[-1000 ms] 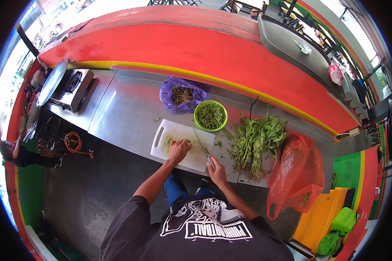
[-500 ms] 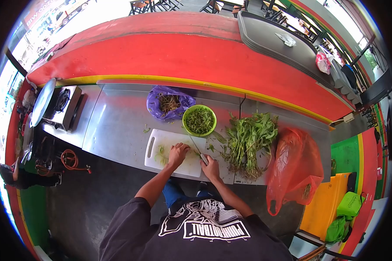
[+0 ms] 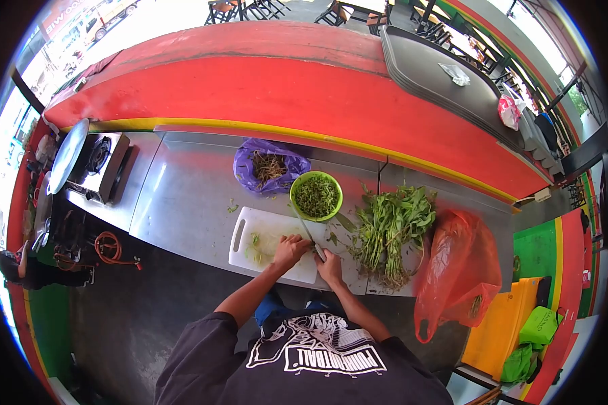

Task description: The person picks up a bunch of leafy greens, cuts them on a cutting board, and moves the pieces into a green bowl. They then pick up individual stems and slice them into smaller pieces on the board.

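Observation:
My right hand (image 3: 329, 266) is closed around the handle of a knife (image 3: 305, 229), whose blade points away from me, past the right part of a white cutting board (image 3: 258, 221). Close beside the blade, my left hand (image 3: 291, 252) rests over the board with its fingers curled together; what they hold is hidden. A few green scraps (image 3: 255, 240) lie on the board's left part. Beyond the knife tip stands a lime-green bowl (image 3: 340, 196) filled with chopped greens (image 3: 316, 196). To the right lies a large bunch of leafy greens (image 3: 395, 226) with roots towards me.
A purple plastic bag (image 3: 245, 170) with roots and stems sits behind the board. On the right a red plastic bag (image 3: 452, 263) hangs over the counter edge. A gas stove (image 3: 101, 162) stands far left. Trays (image 3: 425, 71) lie on the red ledge (image 3: 250, 84).
My left hand has moved right, closer to the knife and my right hand. The right hand stays on the knife handle. The whole view has shifted slightly.

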Demonstrator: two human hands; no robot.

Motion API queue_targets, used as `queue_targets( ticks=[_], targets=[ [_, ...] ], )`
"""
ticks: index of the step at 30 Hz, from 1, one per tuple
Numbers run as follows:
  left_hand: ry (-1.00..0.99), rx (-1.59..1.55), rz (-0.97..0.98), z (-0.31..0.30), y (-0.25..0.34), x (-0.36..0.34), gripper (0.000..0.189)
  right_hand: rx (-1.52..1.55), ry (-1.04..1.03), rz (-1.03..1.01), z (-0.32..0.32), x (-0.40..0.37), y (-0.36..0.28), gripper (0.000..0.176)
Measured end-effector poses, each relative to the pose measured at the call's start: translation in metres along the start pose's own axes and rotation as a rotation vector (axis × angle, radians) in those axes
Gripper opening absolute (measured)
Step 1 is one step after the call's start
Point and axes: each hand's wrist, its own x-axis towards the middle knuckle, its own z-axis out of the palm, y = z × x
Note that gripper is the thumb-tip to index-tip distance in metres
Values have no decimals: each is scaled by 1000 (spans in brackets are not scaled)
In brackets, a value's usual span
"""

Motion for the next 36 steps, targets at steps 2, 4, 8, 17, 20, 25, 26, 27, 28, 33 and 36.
queue_targets(
  ticks=[2,4,8,17,20,25,26,27,28,33,36],
  targets=[
    [5,12,1,1,1,0,16,54,62,-46,2,-1,-1,25],
    [10,27,1,3,2,1,14,62,75,-81,0,-3,-2,26],
    [-4,11,-1,3,-1,2,10,159,72,18,-5,-6,-17,25],
    [199,-110,-342,-47,-90,45,8,217,96,34,-5,-12,-27,27],
    [343,-92,-393,-86,-128,87,10,168,61,73,-7,-14,-30,27],
    [472,-166,-361,-121,-154,136,25,191,113,49,-6,-18,-29,27],
    [454,-147,-358,-128,-146,138,28,175,120,48,-7,-19,-29,27],
    [438,-128,-356,-129,-142,136,32,171,116,56,-8,-20,-29,27],
    [434,-131,-363,-127,-135,131,32,174,115,59,-9,-21,-29,26],
    [32,-227,-212,-63,-107,54,15,189,67,107,-14,-27,-27,27],
    [-49,-124,-244,-25,-36,-26,40,222,29,85,-14,-29,-20,28]
  ],
)
